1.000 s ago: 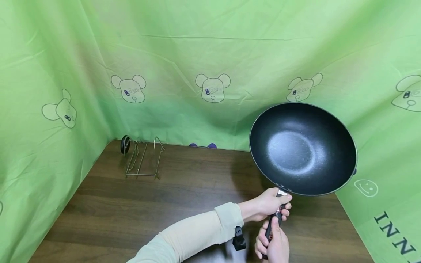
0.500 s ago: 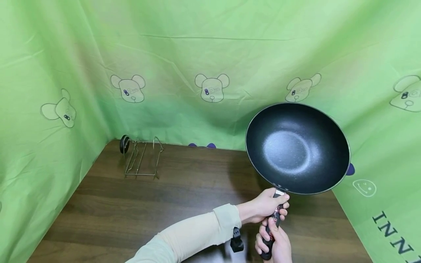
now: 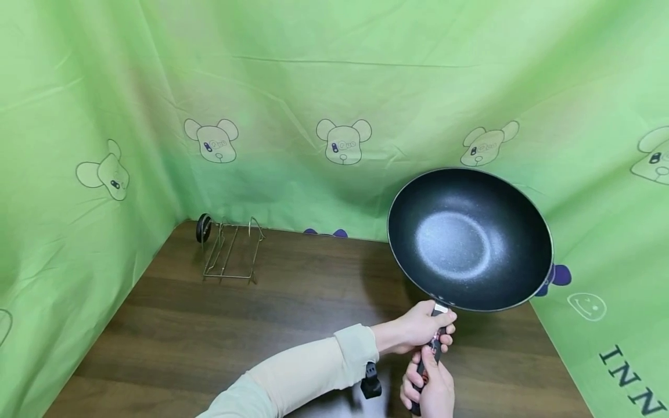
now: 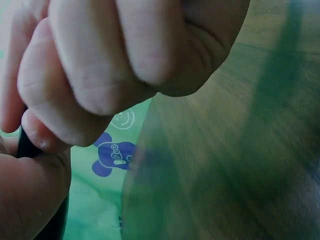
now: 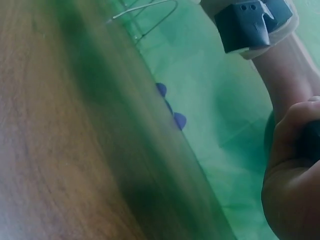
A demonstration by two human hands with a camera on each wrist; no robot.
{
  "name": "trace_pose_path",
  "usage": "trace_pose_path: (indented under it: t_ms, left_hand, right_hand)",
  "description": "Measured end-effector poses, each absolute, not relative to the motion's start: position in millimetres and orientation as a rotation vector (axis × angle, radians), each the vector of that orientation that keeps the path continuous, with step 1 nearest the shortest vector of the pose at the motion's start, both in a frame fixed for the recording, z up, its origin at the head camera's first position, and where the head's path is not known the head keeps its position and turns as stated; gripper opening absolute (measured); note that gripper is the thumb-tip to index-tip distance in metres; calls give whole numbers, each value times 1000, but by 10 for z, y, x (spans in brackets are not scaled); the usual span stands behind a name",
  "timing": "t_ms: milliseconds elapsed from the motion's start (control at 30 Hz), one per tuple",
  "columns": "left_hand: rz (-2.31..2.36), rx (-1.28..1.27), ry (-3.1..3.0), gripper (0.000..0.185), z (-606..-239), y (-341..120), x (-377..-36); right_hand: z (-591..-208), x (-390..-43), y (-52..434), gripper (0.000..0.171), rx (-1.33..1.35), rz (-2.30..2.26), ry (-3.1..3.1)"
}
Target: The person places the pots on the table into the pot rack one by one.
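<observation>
A large black wok (image 3: 470, 238) with a thin pale rim is held up at the right of the head view, its dark inside tilted toward me. My left hand (image 3: 420, 324) grips its black handle (image 3: 431, 352) close to the metal collar by the pan. Lower down the same handle, my right hand (image 3: 431, 388) curls round the grip, thumb along the top. In the left wrist view, curled fingers (image 4: 95, 60) cover most of the handle. The right wrist view shows part of the right hand (image 5: 292, 175) at its edge, round the dark handle end.
A wire rack (image 3: 232, 252) with a black round part (image 3: 204, 228) stands at the back left of the wooden table (image 3: 209, 325). Green printed cloth (image 3: 292, 104) rises along the table's back and both sides. A black camera mount (image 3: 370, 380) sits on the left wrist.
The wok has shifted slightly left, both hands moving with it and keeping their grip. The head view has turned a little. The rack stays in its place.
</observation>
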State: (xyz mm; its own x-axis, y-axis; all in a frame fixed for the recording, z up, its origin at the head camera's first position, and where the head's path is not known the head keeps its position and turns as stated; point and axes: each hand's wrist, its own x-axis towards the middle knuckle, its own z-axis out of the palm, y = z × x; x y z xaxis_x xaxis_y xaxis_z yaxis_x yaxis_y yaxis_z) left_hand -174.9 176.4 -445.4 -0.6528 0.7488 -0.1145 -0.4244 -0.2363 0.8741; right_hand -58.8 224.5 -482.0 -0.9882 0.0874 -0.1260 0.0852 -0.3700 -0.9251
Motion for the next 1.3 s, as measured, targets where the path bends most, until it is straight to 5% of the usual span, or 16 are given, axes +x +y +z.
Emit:
trace_pose_path:
  t_ms: [1300]
  left_hand:
    - [1958,422,1378,21,-4351,1546,-1728]
  right_hand:
    - [-4846,-610,2063,31,-154,2546,-1687]
